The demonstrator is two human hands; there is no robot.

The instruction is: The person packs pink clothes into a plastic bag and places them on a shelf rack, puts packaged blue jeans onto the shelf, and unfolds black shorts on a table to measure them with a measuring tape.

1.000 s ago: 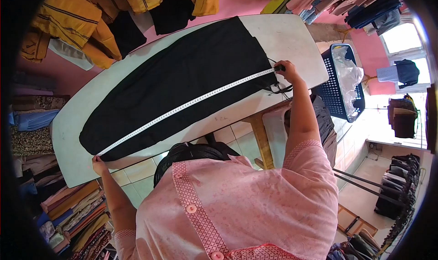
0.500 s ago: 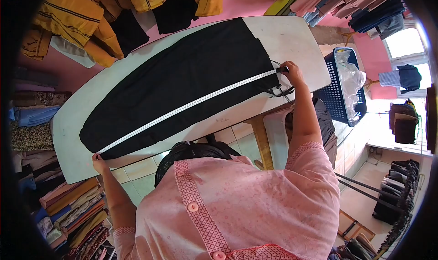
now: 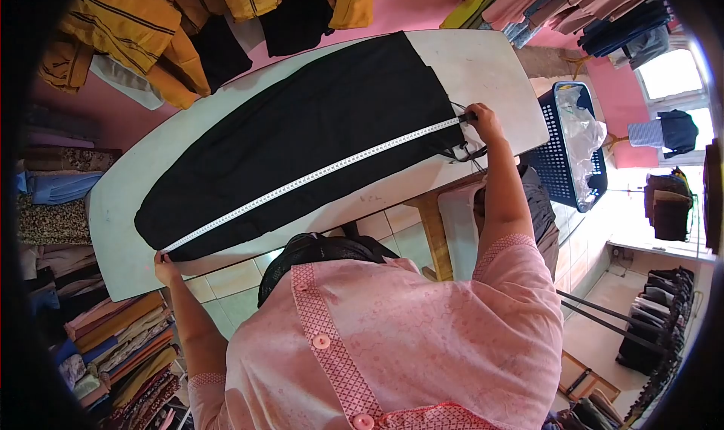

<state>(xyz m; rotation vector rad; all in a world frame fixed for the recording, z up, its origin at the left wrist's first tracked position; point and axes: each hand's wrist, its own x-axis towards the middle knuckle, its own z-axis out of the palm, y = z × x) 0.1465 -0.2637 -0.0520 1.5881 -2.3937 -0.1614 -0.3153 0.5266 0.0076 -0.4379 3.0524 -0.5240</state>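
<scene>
A long black garment [image 3: 302, 121] lies flat across the white table [image 3: 490, 68]. Over it a white measuring tape [image 3: 317, 174] runs taut and slanting, from the lower left edge up to the right end. At the tape's left end, my left hand [image 3: 164, 269] pinches it against the garment's corner by the table edge. My right hand [image 3: 485, 122] is closed on the other end, beside the garment's right edge, where thin black cords [image 3: 461, 154] hang loose. The fingertips of both hands are small and partly hidden.
Right of the table stands a blue perforated basket [image 3: 554, 147] holding clear plastic. Folded fabrics [image 3: 124, 347] are stacked at the left. Yellow garments [image 3: 124, 23] hang beyond the far edge. A wooden table leg [image 3: 433, 238] and a whitish bin [image 3: 458, 226] are underneath.
Hardly anything differs. The view has shifted slightly, while both hands keep their hold on the tape and the garment lies as before.
</scene>
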